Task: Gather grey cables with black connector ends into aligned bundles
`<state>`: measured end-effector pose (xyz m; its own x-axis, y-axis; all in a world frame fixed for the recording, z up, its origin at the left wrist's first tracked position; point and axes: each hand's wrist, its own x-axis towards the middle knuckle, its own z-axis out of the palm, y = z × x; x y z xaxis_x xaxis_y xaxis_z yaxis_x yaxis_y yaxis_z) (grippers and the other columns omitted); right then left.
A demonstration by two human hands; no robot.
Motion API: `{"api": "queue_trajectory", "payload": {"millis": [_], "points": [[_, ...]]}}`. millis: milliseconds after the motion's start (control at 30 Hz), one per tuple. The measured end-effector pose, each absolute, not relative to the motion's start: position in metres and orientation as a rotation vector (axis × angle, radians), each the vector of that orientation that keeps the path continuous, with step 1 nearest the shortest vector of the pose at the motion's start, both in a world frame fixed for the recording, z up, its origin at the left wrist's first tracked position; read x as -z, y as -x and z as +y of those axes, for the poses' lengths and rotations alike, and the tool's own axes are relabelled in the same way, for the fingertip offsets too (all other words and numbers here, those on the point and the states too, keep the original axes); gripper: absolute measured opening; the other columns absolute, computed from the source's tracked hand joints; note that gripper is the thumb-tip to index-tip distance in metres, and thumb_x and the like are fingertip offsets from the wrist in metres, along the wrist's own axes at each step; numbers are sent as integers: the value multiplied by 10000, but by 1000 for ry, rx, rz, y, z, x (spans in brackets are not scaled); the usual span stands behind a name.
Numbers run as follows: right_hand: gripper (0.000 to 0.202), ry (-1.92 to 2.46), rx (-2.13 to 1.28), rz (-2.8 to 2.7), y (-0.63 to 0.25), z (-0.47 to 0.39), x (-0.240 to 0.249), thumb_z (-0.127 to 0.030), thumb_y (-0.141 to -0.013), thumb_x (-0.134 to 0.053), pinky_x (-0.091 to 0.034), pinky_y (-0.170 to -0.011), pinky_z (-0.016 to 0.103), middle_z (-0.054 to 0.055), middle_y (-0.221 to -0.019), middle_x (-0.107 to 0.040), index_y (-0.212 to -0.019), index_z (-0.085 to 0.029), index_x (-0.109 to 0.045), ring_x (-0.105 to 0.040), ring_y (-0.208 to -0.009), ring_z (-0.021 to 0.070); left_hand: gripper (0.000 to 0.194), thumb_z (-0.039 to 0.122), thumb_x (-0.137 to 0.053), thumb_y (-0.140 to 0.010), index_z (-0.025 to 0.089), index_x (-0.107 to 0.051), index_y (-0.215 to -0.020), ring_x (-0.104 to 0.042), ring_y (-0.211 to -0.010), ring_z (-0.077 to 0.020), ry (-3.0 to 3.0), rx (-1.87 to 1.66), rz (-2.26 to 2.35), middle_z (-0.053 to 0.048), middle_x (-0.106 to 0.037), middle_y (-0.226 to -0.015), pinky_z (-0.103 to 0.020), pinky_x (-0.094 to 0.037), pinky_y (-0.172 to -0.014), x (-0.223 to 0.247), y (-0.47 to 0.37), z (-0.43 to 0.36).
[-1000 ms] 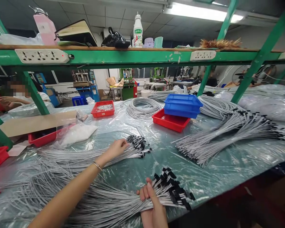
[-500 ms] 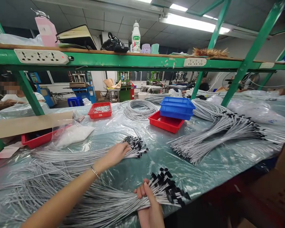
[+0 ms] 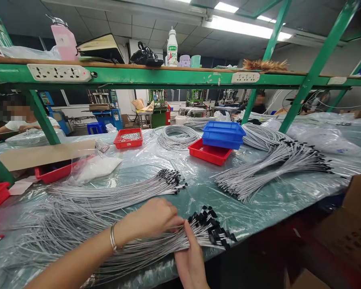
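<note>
A bundle of thin grey cables with black end plugs point(image 3: 210, 230) lies at the near edge of the plastic-covered table point(image 3: 273, 204). My right hand point(image 3: 191, 261) grips this bundle from below, just behind the plugs. My left hand point(image 3: 156, 218), a bracelet on its wrist, rests on top of the same bundle with fingertips pinching the cables. A second bundle of the same cables point(image 3: 132, 190) lies just beyond, untouched.
A larger cable bundle point(image 3: 270, 168) lies to the right. Stacked blue trays point(image 3: 224, 134) sit on a red tray point(image 3: 209, 152); another red tray point(image 3: 128, 137) and coiled cable point(image 3: 177, 137) lie behind. A green shelf point(image 3: 168, 76) spans overhead. People sit at left and far back.
My left hand left the far bundle and came back onto the near bundle beside my right hand. The view shifted slightly.
</note>
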<state>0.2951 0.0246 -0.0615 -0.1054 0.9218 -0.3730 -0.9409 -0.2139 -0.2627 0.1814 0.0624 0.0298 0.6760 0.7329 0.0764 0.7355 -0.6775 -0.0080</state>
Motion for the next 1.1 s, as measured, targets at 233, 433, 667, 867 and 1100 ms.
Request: {"api": "queue_trajectory", "payload": {"millis": [233, 433, 667, 867, 1100], "points": [[301, 496, -1661, -18, -291, 23, 67, -315, -532, -786, -462, -766, 318, -21, -640, -562, -715, -162, -603, -537, -645, 123, 197, 216, -410, -849, 108, -573, -822, -545, -836, -227, 2492, 292, -1903, -122, -592, -881, -281, -360, -684, 10, -146, 165], [230, 462, -1679, -165, -292, 27, 81, -343, -637, -725, -436, -688, 258, -55, -557, -416, -677, -175, -574, -403, -524, 66, 290, 309, -306, -893, 138, -532, -955, -538, -753, -176, 2529, 495, -1952, -61, -593, -816, -249, -341, -633, 26, -141, 179], [216, 461, -1745, -204, -298, 32, 88, -332, -605, -745, -423, -675, 251, -35, -569, -436, -658, -170, -613, -412, -551, 80, 220, 310, -440, -810, 124, -541, -751, -481, -645, -124, 2691, 480, -1923, -18, -558, -701, -210, -313, -566, 27, -142, 177], [203, 434, -1717, -169, -296, 30, 82, -289, -618, -741, -423, -650, 236, -34, -584, -461, -753, -173, -643, -435, -572, 83, 283, 344, -319, -891, 137, -502, -830, -521, -669, -146, 2605, 410, -1871, -37, -565, -726, -229, -342, -584, -9, -137, 159], [367, 478, -1647, -103, -293, 27, 68, -239, -554, -778, -443, -623, 210, -22, -706, -583, -892, -185, -646, -504, -615, 86, 166, 155, -378, -849, 110, -501, -950, -556, -665, -236, 2625, -119, -1490, -107, -563, -741, -306, -387, -538, 0, -193, 72]]}}
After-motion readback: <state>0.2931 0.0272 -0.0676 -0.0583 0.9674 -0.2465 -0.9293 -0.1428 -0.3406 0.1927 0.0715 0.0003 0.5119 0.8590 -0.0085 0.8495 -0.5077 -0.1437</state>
